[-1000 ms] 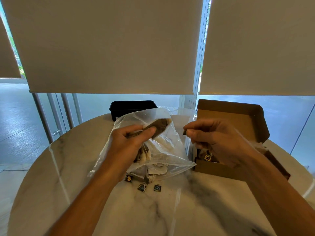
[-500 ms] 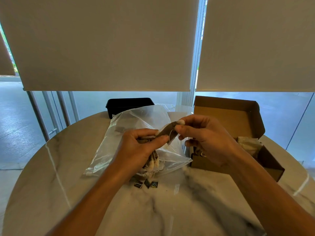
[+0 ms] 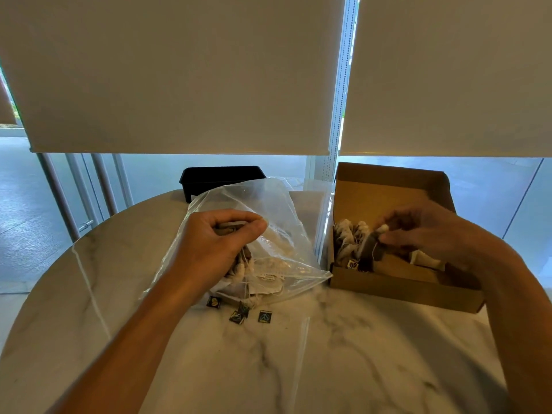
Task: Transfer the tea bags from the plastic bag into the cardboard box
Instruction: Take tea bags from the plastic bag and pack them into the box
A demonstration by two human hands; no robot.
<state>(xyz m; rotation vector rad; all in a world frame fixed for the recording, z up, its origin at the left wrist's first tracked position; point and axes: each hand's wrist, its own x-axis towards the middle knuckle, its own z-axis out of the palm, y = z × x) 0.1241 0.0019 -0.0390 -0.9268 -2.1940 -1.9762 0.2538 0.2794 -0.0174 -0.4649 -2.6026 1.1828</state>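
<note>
Tea bag in right hand: a dark brown, flat paper tea bag (image 3: 371, 245) with a white gathered top hung tilted above the open brown cardboard box (image 3: 397, 286), its lower end over the box's left part.
Right hand: the right hand (image 3: 430, 231) hovered over the box interior, thumb and fingertips pinching the top of that tea bag.
Box contents: a cluster of pale, crinkled tea bags in the box (image 3: 348, 239) stood against the box's left wall, with a small dark square tag near them; a folded pale paper piece lay in the box's right part.
Box: matte corrugated card, lid flap raised at the back.
Plastic bag: a clear, glossy, wrinkled plastic bag (image 3: 277, 222) lay just left of the box, its corner touching the box's front left edge.
Left hand: the left hand (image 3: 215, 243) was clenched around a bunch of tea bags (image 3: 242, 265) at the bag's mouth.
Tags: small black square paper tags (image 3: 237, 317) on white strings lay left of the box, in front of the bag.
Table: a round white marble table (image 3: 343, 354) with grey veins, polished, carried the box.
Tray: a black rectangular plastic tray (image 3: 221, 177) stood behind the bag, left of the box.
</note>
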